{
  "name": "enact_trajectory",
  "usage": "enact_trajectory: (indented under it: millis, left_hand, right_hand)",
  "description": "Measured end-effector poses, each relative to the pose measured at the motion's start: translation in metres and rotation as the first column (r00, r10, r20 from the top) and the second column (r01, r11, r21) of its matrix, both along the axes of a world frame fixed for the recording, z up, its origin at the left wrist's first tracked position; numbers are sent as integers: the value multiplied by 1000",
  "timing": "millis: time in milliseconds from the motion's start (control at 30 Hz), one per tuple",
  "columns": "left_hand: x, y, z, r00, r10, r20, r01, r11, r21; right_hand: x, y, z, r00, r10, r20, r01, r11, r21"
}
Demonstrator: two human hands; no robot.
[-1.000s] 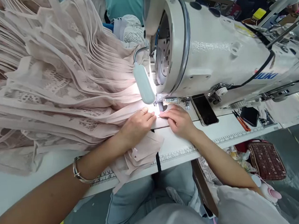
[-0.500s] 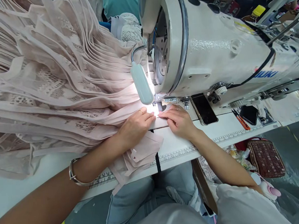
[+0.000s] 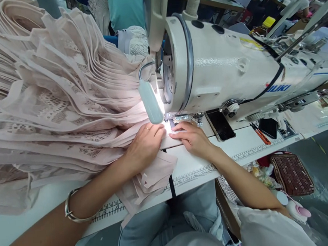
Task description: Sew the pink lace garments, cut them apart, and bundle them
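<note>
Under the lamp-lit needle area of a white sewing machine [image 3: 216,67], both hands work at pale pink fabric [image 3: 125,135]. My left hand [image 3: 148,144] is closed on this fabric just left of the presser foot, its fingertips pressed together. From the right, my right hand [image 3: 194,139] pinches at the fabric's edge beside the foot; the bright glare partly hides what lies between its fingertips. A loose pink fabric end [image 3: 156,172] hangs over the table's front edge below my left wrist. The small lamp [image 3: 150,102] hangs just above my left fingers.
A large heap of pink lace garment pieces [image 3: 66,88] covers the left of the table. Right of my hands lie a phone [image 3: 221,125], orange-handled snips [image 3: 260,134] and a black object [image 3: 268,127]. A measuring tape strip [image 3: 195,175] runs along the front edge. A patterned bag [image 3: 292,174] sits below.
The whole view has shifted, so the machine appears farther left and lower. Both hands stay at the presser foot; my right fingers have spread slightly.
</note>
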State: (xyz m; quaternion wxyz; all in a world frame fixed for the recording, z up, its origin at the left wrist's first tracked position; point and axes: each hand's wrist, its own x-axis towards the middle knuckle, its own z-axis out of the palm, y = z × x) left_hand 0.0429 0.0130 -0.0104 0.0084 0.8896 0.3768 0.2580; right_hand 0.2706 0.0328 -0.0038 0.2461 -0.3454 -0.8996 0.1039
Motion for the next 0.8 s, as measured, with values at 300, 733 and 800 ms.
enact_trajectory:
  millis: [300, 733, 800]
  left_hand:
    - [-6, 1, -3, 998, -56, -41, 52, 994, -96]
    - [-6, 8, -2, 998, -55, -20, 52, 990, -128]
    - [-5, 11, -1, 999, -46, -28, 42, 990, -133]
  right_hand:
    - [-1, -5, 0, 998, -54, 33, 56, 997, -58]
    - [-6, -2, -3, 997, -44, 64, 45, 999, -13]
    - [-7, -2, -1, 995, -51, 82, 54, 998, -34]
